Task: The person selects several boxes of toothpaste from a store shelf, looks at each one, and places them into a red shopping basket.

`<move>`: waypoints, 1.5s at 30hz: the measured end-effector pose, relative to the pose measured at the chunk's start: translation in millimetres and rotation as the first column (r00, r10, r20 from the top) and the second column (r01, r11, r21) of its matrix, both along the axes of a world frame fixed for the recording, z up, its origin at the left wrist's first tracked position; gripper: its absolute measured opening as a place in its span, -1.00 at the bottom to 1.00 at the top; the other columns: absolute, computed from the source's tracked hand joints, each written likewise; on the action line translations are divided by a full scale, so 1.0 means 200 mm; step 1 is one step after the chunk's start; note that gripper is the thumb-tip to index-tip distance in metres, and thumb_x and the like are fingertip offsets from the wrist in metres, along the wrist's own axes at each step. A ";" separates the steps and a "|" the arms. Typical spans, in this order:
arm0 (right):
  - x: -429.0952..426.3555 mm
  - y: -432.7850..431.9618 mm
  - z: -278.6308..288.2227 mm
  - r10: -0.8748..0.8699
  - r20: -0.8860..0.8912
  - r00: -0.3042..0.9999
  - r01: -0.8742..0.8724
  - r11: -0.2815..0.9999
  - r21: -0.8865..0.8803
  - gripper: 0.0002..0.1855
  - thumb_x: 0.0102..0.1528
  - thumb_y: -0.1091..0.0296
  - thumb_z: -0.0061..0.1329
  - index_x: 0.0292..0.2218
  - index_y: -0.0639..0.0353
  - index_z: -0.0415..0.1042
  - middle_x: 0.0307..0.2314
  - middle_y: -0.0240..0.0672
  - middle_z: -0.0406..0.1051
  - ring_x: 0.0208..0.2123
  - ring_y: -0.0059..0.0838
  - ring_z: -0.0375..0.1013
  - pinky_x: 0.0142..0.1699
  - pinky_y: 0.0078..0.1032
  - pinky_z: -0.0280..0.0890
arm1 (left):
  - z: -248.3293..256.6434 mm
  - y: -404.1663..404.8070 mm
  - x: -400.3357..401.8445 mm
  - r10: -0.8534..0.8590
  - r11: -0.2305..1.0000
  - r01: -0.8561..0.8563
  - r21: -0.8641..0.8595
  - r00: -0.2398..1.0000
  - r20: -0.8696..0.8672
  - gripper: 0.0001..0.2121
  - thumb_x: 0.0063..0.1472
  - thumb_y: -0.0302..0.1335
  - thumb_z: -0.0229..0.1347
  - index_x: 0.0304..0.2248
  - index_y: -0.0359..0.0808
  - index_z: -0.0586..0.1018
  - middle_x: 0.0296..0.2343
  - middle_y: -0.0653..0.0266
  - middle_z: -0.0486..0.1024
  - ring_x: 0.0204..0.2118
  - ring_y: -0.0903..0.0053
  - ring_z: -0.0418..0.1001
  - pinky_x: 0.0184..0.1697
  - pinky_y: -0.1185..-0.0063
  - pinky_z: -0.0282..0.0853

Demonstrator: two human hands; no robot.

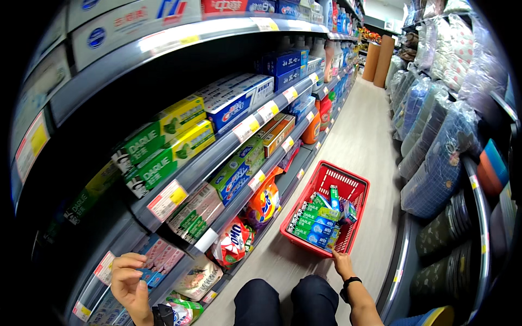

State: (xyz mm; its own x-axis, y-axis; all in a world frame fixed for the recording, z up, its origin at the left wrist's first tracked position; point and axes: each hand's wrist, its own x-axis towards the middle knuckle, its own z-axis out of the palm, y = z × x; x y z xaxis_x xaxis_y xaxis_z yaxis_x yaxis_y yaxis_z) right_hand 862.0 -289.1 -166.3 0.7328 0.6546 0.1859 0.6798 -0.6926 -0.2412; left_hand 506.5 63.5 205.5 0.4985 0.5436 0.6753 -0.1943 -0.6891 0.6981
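Note:
My left hand (129, 281) is raised beside the lower left shelves, fingers loosely bent and apart, holding nothing. Behind it are small pink-and-blue cartons (161, 261). At the near rim of a red plastic shopping basket (365, 183), my right hand (342, 263) grips the edge. The basket stands on the floor ahead of my knees. Inside lie several green Darlie toothpaste boxes (306, 222), some with blue ends, and a few other small cartons. Higher on the left shelf, green-and-yellow Darlie boxes (171, 159) are stacked next to blue-and-white Crest boxes (238, 106).
Price-tagged shelf edges (244, 128) run along the left. Bagged detergents (264, 199) fill the bottom shelf. Plastic-wrapped pillows (438, 155) and dark patterned round items (440, 232) line the right. Two brown rolls (377, 61) stand at the aisle's far end, on pale flooring (348, 134).

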 end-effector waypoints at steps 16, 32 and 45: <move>0.87 0.07 0.08 0.357 -0.413 0.838 -0.492 0.822 -0.288 -0.48 -0.22 0.14 0.07 -0.24 0.23 0.28 -0.50 -0.01 0.34 -0.42 -0.04 0.33 -0.35 -0.20 0.23 | -0.15 0.05 0.49 0.653 0.757 -0.652 -0.037 0.753 0.088 -0.89 0.00 -0.63 0.02 -0.41 -0.40 0.40 -0.44 0.25 0.39 -0.38 0.63 0.32 -0.25 0.68 0.24; 0.97 0.23 -0.07 0.612 -0.245 0.752 -0.630 0.555 -0.543 -0.40 -0.07 -0.04 -0.11 -0.15 0.27 0.14 -0.39 0.01 0.32 -0.34 -0.03 0.32 -0.27 -0.21 0.26 | -0.13 -0.01 0.55 0.504 0.864 -0.482 -0.148 0.835 0.223 -0.92 -0.09 -0.71 -0.02 -0.51 -0.41 0.40 -0.51 0.28 0.35 -0.41 0.62 0.31 -0.29 0.67 0.21; 0.96 0.08 -0.25 0.469 -0.227 0.854 -0.510 0.668 -0.542 -0.66 0.04 0.12 -0.19 -0.29 0.23 0.28 -0.52 -0.21 0.34 -0.47 -0.22 0.37 -0.32 -0.39 0.33 | -0.13 0.06 0.56 0.627 0.775 -0.632 0.017 0.772 0.102 -0.94 -0.10 -0.69 0.00 -0.54 -0.42 0.43 -0.55 0.28 0.40 -0.47 0.65 0.35 -0.38 0.71 0.24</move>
